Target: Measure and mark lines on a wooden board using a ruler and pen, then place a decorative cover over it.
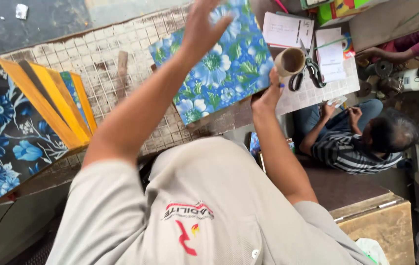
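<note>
While one blue floral board [221, 68] lies tilted on the gridded worktable [101, 59], it is touched by both hands. The left hand [200, 27] is laid flat on its upper part, fingers spread. The right hand [269, 94] is closed on the board's right edge, pinching it. Just right of the board one cardboard tape roll [291, 61] and one pair of scissors [307, 71] are seen on papers [288, 29]. Left of the board, one stack of dark floral and yellow boards [28, 122] is leaned. Below right, a seated person in a striped shirt [356, 147] is seen.
</note>
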